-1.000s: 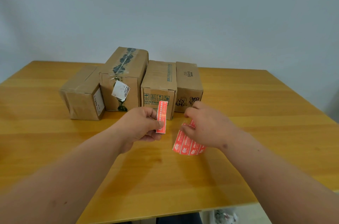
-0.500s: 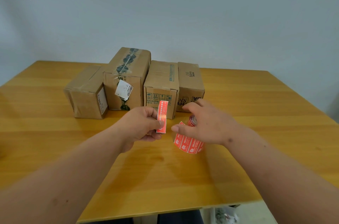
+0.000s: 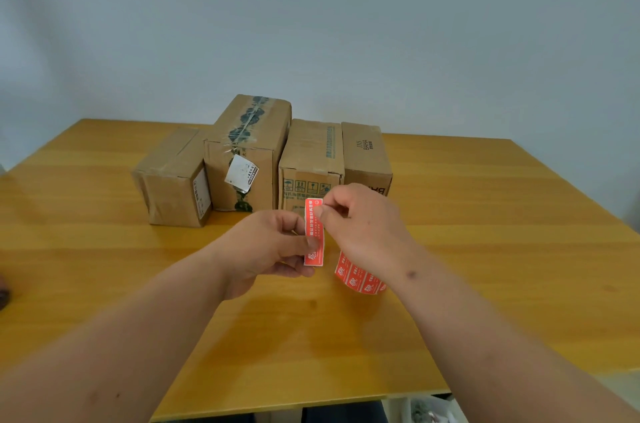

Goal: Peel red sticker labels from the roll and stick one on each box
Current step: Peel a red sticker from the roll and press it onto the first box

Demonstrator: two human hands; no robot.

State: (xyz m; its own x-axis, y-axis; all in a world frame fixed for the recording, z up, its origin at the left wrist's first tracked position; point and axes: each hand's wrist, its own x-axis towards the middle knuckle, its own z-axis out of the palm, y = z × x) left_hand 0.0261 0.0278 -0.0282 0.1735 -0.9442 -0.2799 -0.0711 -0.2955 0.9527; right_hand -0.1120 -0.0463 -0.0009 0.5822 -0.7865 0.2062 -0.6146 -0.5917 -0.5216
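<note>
A single red sticker label (image 3: 314, 232) stands upright between my hands above the table. My left hand (image 3: 266, 246) pinches its lower part with thumb and fingers. My right hand (image 3: 360, 225) pinches its upper right edge. The roll of red labels (image 3: 358, 279) lies on the wooden table (image 3: 104, 267) just below my right wrist, touched by neither hand. Behind stand several brown cardboard boxes in a row: a low one (image 3: 171, 180) at the left, a tall taped one (image 3: 247, 152), a third (image 3: 311, 159) and a fourth (image 3: 365, 156) at the right.
The boxes sit side by side, touching, at the middle of the table. A white paper tag (image 3: 241, 173) hangs on the tall box's front. A plain wall rises behind the table's far edge. Some dark object (image 3: 2, 294) shows at the left frame edge.
My right hand has left the roll, which now lies on the table, and risen to pinch the top of the label that my left hand holds. The left hand has barely moved.
</note>
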